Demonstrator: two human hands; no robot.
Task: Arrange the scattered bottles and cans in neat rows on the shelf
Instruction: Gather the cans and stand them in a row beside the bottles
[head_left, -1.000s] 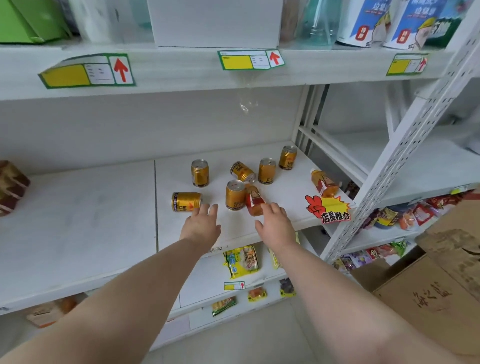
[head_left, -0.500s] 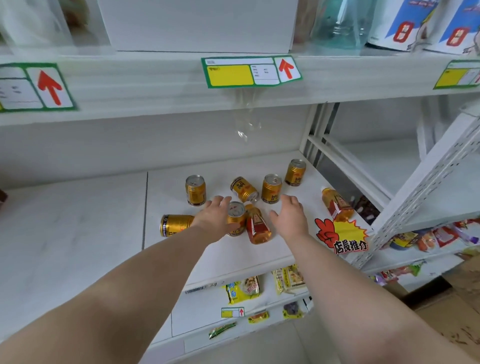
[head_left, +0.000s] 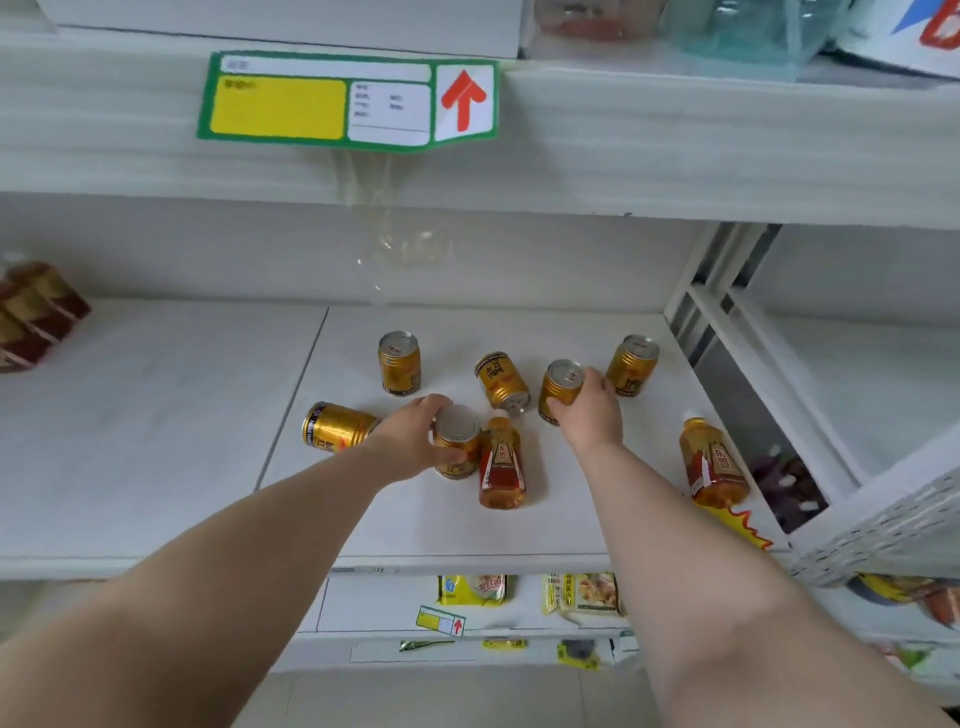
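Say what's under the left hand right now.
An upright gold can, gripped by the left hand; its lid and right side show. The hand covers its left side and one end of a toppled can beside it.

Centre frame, on white shelf (head_left: 156, 441): left hand (head_left: 410, 444) gripping lower gold can (head_left: 458, 441) beside amber bottle (head_left: 501, 467); right hand (head_left: 592, 413) gripping upper gold can (head_left: 560, 387).

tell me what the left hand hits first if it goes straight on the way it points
Gripping a can, the left hand points forward and right. First in that line looks to be the red-labelled bottle close beside that can; the tipped can lies just beyond. Depth is hard to judge.
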